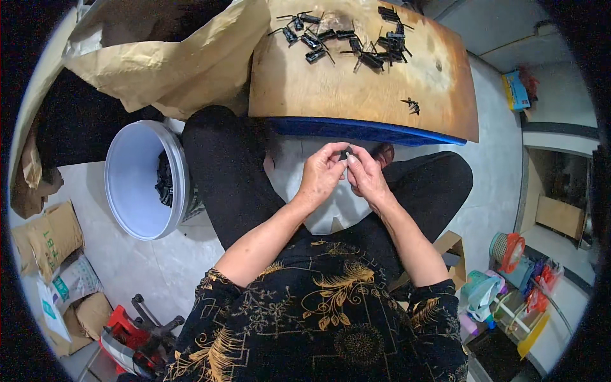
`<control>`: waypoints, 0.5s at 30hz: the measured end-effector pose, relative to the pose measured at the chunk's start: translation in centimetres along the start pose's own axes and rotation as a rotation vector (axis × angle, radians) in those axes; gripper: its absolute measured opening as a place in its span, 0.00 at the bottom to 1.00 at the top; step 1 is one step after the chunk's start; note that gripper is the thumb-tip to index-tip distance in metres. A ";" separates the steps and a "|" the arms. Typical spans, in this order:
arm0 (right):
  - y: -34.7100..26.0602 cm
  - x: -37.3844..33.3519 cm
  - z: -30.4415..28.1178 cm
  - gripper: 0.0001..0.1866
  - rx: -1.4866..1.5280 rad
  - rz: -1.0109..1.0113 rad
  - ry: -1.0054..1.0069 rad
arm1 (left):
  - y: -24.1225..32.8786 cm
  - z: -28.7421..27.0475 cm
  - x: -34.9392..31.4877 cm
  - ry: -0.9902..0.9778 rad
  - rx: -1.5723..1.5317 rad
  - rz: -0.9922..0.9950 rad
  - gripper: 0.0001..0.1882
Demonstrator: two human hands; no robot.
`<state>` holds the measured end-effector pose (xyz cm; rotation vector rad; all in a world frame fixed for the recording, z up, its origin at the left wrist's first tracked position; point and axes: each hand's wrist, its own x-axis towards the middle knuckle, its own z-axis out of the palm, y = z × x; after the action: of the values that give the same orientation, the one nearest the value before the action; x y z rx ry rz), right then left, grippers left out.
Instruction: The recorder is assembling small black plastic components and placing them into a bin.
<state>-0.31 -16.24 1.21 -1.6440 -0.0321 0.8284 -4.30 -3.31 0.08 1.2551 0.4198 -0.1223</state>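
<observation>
My left hand (pixel 323 174) and my right hand (pixel 367 173) meet between my knees, just short of the board's near edge. Pinched between the fingertips of both is a small black part (pixel 345 153); its exact kind is mostly hidden by the fingers. Beyond them, on the wooden board (pixel 356 95), lies a spread of black plastic pieces with thin prongs (pixel 312 41). Closer to the near right of the board sits a little heap of small dark pieces (pixel 412 106), too small to name.
A white bucket (pixel 130 184) holding black parts (pixel 164 181) stands to my left. Behind it rises a large open brown paper sack (pixel 172 63). Filled sacks (pixel 54 239) lie at the far left. A blue crate (pixel 369 130) supports the board. Bags and baskets (pixel 509 280) crowd the right side.
</observation>
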 end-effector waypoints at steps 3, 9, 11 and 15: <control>0.0 0.2 0.3 0.20 -0.012 -0.006 0.015 | -0.4 0.2 0.0 0.018 0.058 0.036 0.16; -0.8 0.1 0.3 0.18 0.134 0.112 -0.036 | 0.1 0.1 0.5 0.047 -0.072 -0.026 0.15; -1.0 0.2 0.5 0.17 0.145 0.143 -0.028 | 0.1 0.2 0.5 0.036 -0.119 -0.033 0.15; -1.2 0.4 0.9 0.18 0.202 0.141 -0.025 | -0.8 -0.1 0.9 0.034 -0.107 -0.045 0.15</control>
<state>0.00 -15.00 2.09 -1.4572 0.1475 0.9291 -3.79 -3.31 -0.97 1.1438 0.4786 -0.1152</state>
